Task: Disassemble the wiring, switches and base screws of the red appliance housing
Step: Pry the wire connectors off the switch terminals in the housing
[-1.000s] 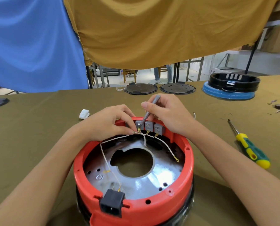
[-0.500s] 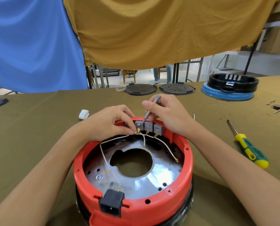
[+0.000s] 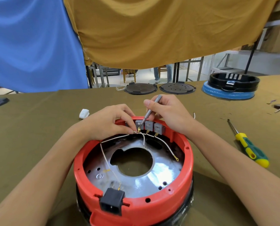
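A white wad (image 3: 84, 113) lies on the olive table (image 3: 30, 128); two dark discs (image 3: 140, 88) sit at its far edge.

Both forearms are showing bare right down to the frame's lower edge; the left hand (image 3: 109, 121) and right hand (image 3: 170, 111) are wearing no gloves, rings or watch.

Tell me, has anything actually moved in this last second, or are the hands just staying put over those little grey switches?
Nothing visibly changed. The right hand still holds the thin grey tool with its tip at the leftmost grey switch, and the left hand still pinches the white wire at that switch's terminal. The red housing and the yellow-green screwdriver lie where they were.
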Tool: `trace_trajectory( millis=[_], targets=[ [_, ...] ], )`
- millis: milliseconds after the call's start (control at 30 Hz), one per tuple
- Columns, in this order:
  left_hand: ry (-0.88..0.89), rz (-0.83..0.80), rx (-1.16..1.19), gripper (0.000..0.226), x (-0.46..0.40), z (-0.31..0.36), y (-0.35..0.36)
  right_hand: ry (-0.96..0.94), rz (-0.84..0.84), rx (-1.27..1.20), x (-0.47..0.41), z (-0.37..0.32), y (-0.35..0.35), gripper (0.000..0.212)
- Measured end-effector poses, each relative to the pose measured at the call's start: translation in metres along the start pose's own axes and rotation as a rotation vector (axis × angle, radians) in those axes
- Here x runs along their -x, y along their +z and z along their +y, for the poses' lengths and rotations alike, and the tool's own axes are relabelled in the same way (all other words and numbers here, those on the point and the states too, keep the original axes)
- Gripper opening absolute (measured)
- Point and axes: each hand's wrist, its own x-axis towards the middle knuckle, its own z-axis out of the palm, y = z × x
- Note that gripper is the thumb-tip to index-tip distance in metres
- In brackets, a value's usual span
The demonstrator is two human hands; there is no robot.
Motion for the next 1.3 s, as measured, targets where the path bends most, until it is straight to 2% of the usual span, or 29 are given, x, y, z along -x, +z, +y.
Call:
trace_trajectory(
  millis=[367, 567, 800, 1067, 1300],
  targets=[
    [0.001, -0.003, 0.007, 0.013, -0.0002, 0.0003, -0.0003, 0.030, 0.018, -0.037, 0.0006, 0.0000, 0.0005, 0.033],
    [0.009, 0.003, -0.010, 0.015, -0.0003, -0.0007, 0.0004, -0.018, 0.070, 0.006, -0.0002, 0.0005, 0.0011, 0.029],
    [0.013, -0.003, -0.028, 0.017, -0.0007, -0.0024, 0.0002, -0.022, -0.021, 0.049, 0.0004, 0.0013, 0.0002, 0.030],
    [0.006, 0.010, -0.030, 0.016, -0.0002, -0.0004, -0.0002, -0.115, 0.085, 0.079, 0.0016, -0.0019, 0.0001, 0.029],
    [-0.006, 0.053, -0.002, 0.017, -0.0004, -0.0008, 0.0002, -0.135, 0.019, -0.006, 0.0032, -0.0019, 0.0006, 0.026]
  ],
)
